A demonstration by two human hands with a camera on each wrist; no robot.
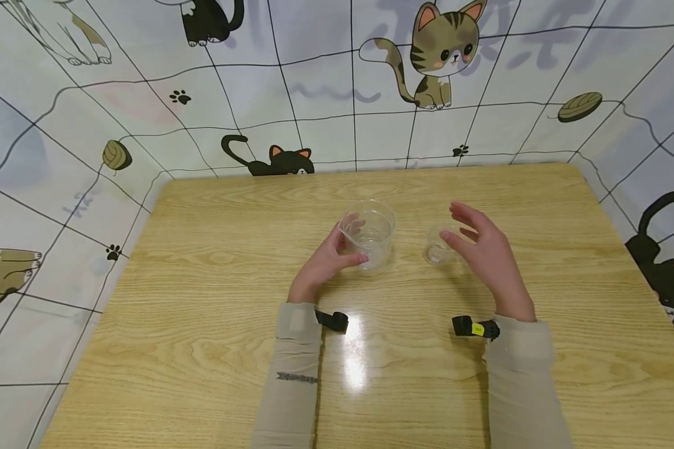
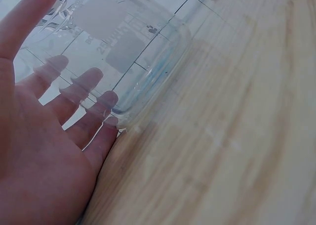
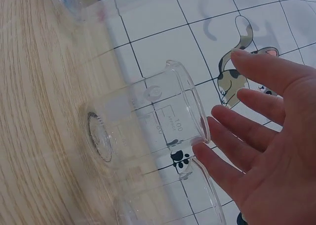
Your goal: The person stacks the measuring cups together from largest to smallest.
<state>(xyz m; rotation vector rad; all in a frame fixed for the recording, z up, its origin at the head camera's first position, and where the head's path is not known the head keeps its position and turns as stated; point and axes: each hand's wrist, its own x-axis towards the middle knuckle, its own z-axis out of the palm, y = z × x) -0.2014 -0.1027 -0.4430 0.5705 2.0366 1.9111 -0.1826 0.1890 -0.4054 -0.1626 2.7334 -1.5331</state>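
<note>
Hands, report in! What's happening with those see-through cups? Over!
Left hand holding large clear glass beaker. Right hand open by smaller clear glass beaker; contact unclear. Third clear glass beaker close alongside, possibly crowding.

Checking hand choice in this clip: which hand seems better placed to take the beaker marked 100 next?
Probably the right hand: its fingers are close to the rim of that small beaker, while the left hand holds the larger beaker.

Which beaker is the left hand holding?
The large beaker, leftmost in the head view; the other beakers stand beside the right hand.
</note>
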